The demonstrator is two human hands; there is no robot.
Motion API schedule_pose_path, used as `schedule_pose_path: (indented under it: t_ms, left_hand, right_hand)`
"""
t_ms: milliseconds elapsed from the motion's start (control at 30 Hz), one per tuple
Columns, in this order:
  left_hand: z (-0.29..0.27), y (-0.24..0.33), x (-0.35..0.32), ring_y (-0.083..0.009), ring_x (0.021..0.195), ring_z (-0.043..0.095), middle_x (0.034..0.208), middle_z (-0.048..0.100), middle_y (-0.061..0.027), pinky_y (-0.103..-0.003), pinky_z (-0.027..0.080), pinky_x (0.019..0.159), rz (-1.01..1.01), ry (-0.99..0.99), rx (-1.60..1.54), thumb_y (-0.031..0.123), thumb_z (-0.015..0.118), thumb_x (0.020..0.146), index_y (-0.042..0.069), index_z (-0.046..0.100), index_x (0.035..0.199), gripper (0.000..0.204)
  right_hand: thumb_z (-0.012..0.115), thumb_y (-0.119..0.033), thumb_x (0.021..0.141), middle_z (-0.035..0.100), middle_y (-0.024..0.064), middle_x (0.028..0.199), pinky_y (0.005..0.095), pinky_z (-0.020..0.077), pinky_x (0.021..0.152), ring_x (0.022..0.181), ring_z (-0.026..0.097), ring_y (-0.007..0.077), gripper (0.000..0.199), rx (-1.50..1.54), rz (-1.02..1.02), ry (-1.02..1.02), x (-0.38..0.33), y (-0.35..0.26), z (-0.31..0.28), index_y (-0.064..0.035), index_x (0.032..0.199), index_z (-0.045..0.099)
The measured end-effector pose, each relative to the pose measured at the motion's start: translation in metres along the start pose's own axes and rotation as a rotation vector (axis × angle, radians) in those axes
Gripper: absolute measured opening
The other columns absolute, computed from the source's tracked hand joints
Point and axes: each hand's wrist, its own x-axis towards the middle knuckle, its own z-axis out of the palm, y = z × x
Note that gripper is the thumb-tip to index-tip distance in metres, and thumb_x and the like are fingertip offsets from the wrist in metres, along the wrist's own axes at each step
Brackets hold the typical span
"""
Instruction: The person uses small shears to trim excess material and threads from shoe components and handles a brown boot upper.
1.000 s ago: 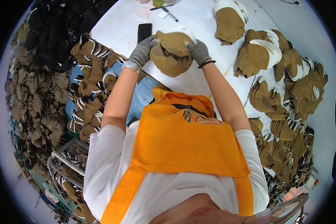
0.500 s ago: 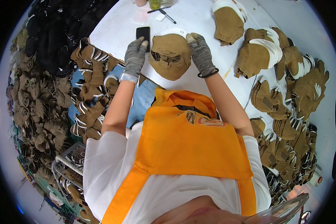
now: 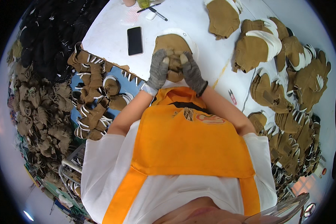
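On the white table in front of me lies a brown cap [image 3: 171,42], sewn of cloth, with a white curved band around its far edge. My left hand [image 3: 158,70], in a grey knitted glove, grips the near left part of the cap, the thumb lying on top. Opposite it, my right hand [image 3: 192,72], gloved alike, holds the near right part. Both hands are closed on the cloth and close together, with a folded portion showing between them. The fingertips under the cloth are hidden.
A phone [image 3: 134,41] lies left of the cap. Beyond it are a black pen [image 3: 161,15] and a white rounded object [image 3: 150,16]. Small snips [image 3: 232,97] lie right of my forearm. Several similar brown caps [image 3: 253,52] cover the right side; brown piles [image 3: 41,104] stand left.
Both hands have moved inward and nearer to me, from the cap's sides onto its near part. My left hand has left the phone's edge. The snips now show.
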Motion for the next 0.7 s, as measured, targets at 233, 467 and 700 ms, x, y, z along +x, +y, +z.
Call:
schedule_pose_path:
  t_ms: [233, 467, 700]
  left_hand:
    - [-0.014, 0.039, 0.022, -0.0246, 0.116, 0.05, 0.121, 0.054, -0.012, -0.034, 0.038, 0.103, -0.114, -0.239, -0.032, 0.031, 0.051, 0.097, 0.006, 0.062, 0.112, 0.031]
    - [-0.033, 0.085, 0.035, -0.0237, 0.114, 0.053, 0.118, 0.059, -0.0074, -0.035, 0.046, 0.096, 0.191, -0.543, 0.611, 0.014, 0.071, 0.082, 0.011, 0.067, 0.113, 0.031]
    - [-0.035, 0.074, 0.017, -0.025, 0.099, 0.057, 0.102, 0.061, -0.0085, -0.035, 0.048, 0.086, 0.05, -0.365, 0.507, 0.003, 0.073, 0.075, 0.006, 0.067, 0.095, 0.021]
  right_hand:
    - [0.055, -0.035, 0.097, 0.055, 0.0108, 0.116, 0.0295, 0.045, 0.092, 0.106, 0.055, 0.0183, 0.043, -0.181, -0.028, 0.043, 0.009, 0.006, -0.028, -0.0012, 0.123, 0.053]
    - [0.065, -0.025, 0.089, 0.059, 0.0119, 0.099, 0.0355, 0.0471, 0.089, 0.096, 0.059, 0.0243, 0.027, -0.504, -0.182, -0.048, -0.021, -0.035, -0.033, -0.0051, 0.108, 0.066]
    - [0.065, -0.026, 0.086, 0.062, 0.0138, 0.096, 0.0405, 0.0479, 0.086, 0.096, 0.06, 0.0299, 0.025, -0.874, -0.201, -0.154, -0.011, -0.062, -0.035, -0.0088, 0.103, 0.068]
